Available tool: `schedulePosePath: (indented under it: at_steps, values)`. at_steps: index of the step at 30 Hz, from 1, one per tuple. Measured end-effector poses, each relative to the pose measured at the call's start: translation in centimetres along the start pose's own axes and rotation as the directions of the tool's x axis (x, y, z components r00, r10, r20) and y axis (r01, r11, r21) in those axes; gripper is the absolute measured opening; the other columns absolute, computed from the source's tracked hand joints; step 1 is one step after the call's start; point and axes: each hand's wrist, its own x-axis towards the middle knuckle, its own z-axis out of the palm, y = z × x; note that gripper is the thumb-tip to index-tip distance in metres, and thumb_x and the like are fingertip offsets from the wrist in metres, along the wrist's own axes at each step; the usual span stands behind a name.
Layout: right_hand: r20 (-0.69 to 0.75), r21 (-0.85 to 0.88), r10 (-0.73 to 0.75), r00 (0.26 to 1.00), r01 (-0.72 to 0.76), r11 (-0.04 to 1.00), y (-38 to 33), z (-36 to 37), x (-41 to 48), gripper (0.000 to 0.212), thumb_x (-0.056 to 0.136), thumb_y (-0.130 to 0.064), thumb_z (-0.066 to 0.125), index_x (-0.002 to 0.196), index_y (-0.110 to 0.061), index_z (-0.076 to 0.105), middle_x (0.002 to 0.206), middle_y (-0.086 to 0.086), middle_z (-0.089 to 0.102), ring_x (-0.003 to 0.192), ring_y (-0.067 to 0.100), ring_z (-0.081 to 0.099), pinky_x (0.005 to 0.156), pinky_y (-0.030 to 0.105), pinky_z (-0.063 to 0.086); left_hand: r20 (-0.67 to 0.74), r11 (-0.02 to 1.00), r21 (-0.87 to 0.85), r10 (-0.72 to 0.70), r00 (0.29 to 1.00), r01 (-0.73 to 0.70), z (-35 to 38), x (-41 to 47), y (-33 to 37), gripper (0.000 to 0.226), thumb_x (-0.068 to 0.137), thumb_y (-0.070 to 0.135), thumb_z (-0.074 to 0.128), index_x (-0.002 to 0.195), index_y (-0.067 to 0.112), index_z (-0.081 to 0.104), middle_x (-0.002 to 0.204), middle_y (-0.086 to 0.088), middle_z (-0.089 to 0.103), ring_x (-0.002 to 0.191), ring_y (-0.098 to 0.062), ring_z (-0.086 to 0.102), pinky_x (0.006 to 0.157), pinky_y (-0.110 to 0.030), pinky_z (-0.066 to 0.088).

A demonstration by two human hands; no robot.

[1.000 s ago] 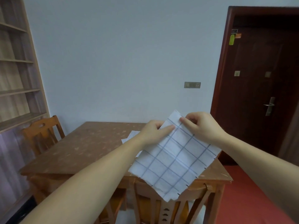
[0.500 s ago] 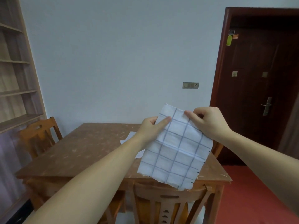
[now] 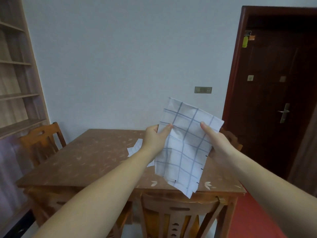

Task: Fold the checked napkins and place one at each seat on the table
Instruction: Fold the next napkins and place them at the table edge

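Left hand (image 3: pixel 154 136) pinching checked napkin (image 3: pixel 185 148) at 9 o'clock edge, right hand (image 3: pixel 217 143) gripping 3 o'clock edge. Napkin held upright in air above table (image 3: pixel 85 160). More napkins (image 3: pixel 135 149) flat on tabletop behind left wrist. Chair (image 3: pixel 178 215) at 6 o'clock.
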Motion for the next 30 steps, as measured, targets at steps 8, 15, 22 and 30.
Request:
schedulePosePath:
  at_steps: [8, 15, 22, 30]
  values:
    - [0.038, -0.308, -0.1, 0.994, 0.107, 0.945, 1.0, -0.1, -1.1, 0.01, 0.09, -0.01, 0.067, 0.099, -0.007, 0.071, 0.079, -0.007, 0.076, 0.076, 0.009, 0.073, 0.072, 0.024, 0.057, 0.004, 0.996, -0.028, -0.089, 0.996, 0.089, 0.2, -0.5, -0.1, 0.033, 0.09, 0.039, 0.066, 0.091, 0.007, 0.073, 0.091, -0.004, 0.075, 0.087, -0.02, 0.069, 0.082, -0.037, 0.054]
    - [0.116, -0.4, 0.03, 0.993, 0.019, 0.916, -1.2, -2.4, -0.9, 0.018, 0.086, -0.017, 0.073, 0.101, -0.007, 0.072, 0.097, 0.003, 0.077, 0.092, 0.02, 0.073, 0.086, 0.034, 0.055, 0.293, 0.969, 0.199, -0.203, 0.934, 0.149, -2.4, -0.8, 1.5, 0.016, 0.087, 0.031, 0.072, 0.093, 0.016, 0.074, 0.082, -0.003, 0.068, 0.074, -0.021, 0.059, 0.063, -0.029, 0.045]
    - [0.14, -0.336, 0.091, 0.986, -0.039, 0.941, -1.9, -3.7, -1.1, 0.024, 0.089, 0.0, 0.063, 0.113, 0.002, 0.067, 0.109, 0.015, 0.074, 0.1, 0.029, 0.071, 0.085, 0.039, 0.058, 0.389, 0.969, 0.106, -0.248, 0.887, 0.224, -3.3, -1.2, 1.8, 0.01, 0.092, 0.009, 0.064, 0.098, 0.013, 0.071, 0.09, -0.003, 0.076, 0.077, -0.013, 0.072, 0.066, -0.026, 0.058]
    - [0.185, -0.298, 0.091, 0.978, -0.033, 0.954, -2.3, -5.4, -1.5, 0.04, 0.095, 0.007, 0.044, 0.075, -0.01, 0.074, 0.081, 0.007, 0.074, 0.072, 0.02, 0.071, 0.06, 0.031, 0.056, 0.461, 0.967, 0.083, -0.253, 0.851, 0.242, -3.8, -2.3, 3.2, 0.03, 0.098, -0.008, 0.041, 0.083, 0.005, 0.063, 0.051, 0.008, 0.061, 0.042, -0.003, 0.056, 0.045, -0.014, 0.046]
